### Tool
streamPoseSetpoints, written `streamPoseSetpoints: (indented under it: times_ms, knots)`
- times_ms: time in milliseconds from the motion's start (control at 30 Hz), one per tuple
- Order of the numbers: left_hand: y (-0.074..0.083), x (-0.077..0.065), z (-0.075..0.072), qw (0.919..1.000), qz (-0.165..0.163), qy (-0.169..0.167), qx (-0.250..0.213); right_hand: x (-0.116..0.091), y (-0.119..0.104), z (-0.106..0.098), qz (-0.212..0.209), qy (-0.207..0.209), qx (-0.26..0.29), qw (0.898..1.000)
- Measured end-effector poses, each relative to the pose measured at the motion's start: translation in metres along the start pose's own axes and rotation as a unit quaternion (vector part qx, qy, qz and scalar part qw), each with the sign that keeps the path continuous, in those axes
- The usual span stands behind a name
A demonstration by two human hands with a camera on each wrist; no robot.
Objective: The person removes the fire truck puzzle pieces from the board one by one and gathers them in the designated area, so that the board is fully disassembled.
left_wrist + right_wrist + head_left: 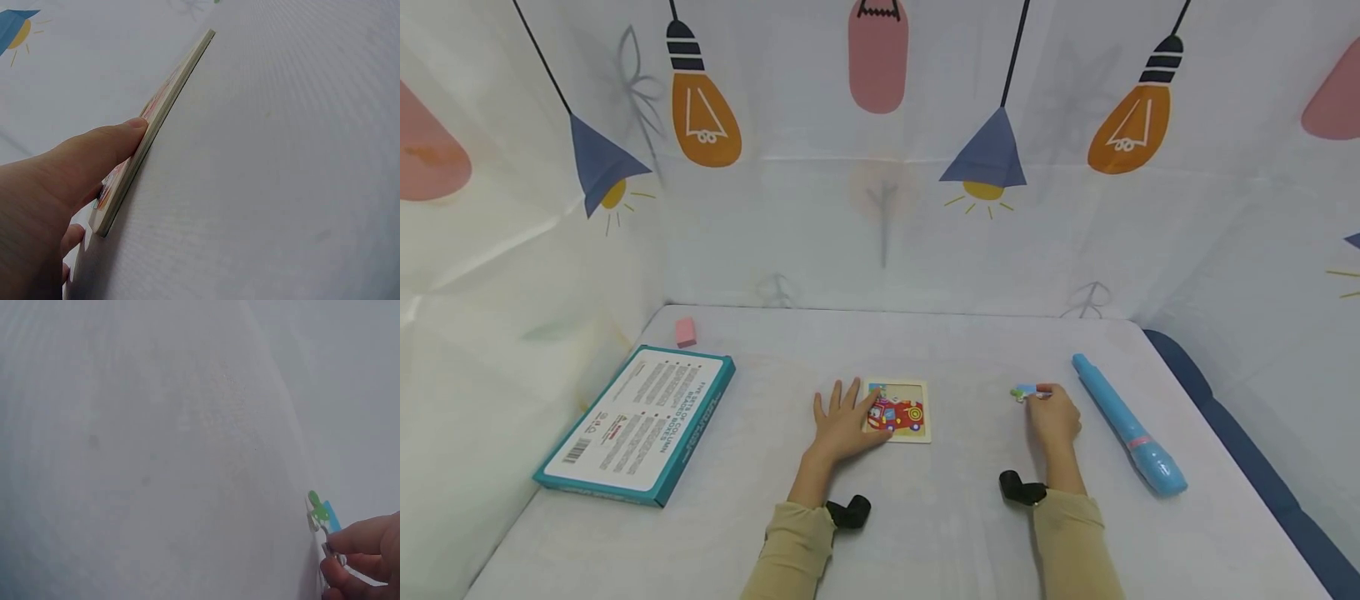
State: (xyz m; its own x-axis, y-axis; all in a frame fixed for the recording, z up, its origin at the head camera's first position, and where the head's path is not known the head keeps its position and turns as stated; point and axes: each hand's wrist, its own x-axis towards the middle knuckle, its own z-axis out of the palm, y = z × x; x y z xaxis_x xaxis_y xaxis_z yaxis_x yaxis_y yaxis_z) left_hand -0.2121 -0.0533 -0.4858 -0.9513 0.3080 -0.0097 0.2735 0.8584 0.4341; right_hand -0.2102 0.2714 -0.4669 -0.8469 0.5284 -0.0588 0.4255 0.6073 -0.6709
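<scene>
One puzzle piece (1024, 392), green and blue with an irregular outline, was pinched between the thumb and fingers of the right hand (1056, 417), to the right of a square puzzle board (919, 392) and well apart from it; whether the piece touched the white surface (940, 517) could not be told. The board lay flat near the middle of the surface, its face showing a red vehicle beneath a plain, pale area at the upper right. The left hand (842, 429) was outspread and unclenched at the board's left side, grasping nothing; its thumb rested on the near edge, as the left wrist view showed, and a fingertip reached the picture. A black wrist device (850, 512) and a tan sleeve (790, 542) appeared on the left arm, with similar ones on the right. Beyond the right hand, a long light-blue object (1108, 404) with a thicker end lay aslant. Far to the left lay a teal-edged box (640, 417) with a printed white panel, and just past its far end a pink block (685, 332). Behind the surface, a white curtain (820, 225) bore printed lamps.
</scene>
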Motion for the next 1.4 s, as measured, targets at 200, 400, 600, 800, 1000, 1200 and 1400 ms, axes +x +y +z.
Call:
streamPoseSetpoints:
  times_ms: [200, 400, 600, 800, 1000, 1200, 1400]
  knots:
    - [0.0, 0.001, 0.0, 1.0, 0.002, 0.003, 0.001, 0.001, -0.003, -0.001, -0.013, 0.004, -0.05, 0.999]
    - [0.001, 0.002, -0.001, 1.0, 0.004, 0.004, 0.003, -0.001, -0.007, -0.004, -0.009, 0.002, -0.049, 0.999]
    - [0.001, 0.003, -0.001, 1.0, 0.003, 0.005, 0.008, -0.001, -0.013, -0.001, -0.038, 0.016, 0.028, 0.999]
    - [0.002, 0.003, 0.0, 1.0, -0.002, 0.002, 0.005, -0.009, -0.032, 0.008, -0.072, -0.003, 0.104, 0.992]
    - [0.003, 0.001, -0.001, 0.9999, -0.003, -0.002, 0.009, -0.017, -0.046, 0.021, -0.08, -0.012, 0.124, 0.989]
    - [0.004, 0.0, -0.002, 1.0, -0.004, -0.002, 0.004, -0.023, -0.054, 0.033, -0.09, -0.021, 0.136, 0.986]
    - [0.003, -0.001, -0.002, 1.0, -0.008, -0.004, 0.004, -0.03, -0.062, 0.044, -0.096, -0.033, 0.145, 0.984]
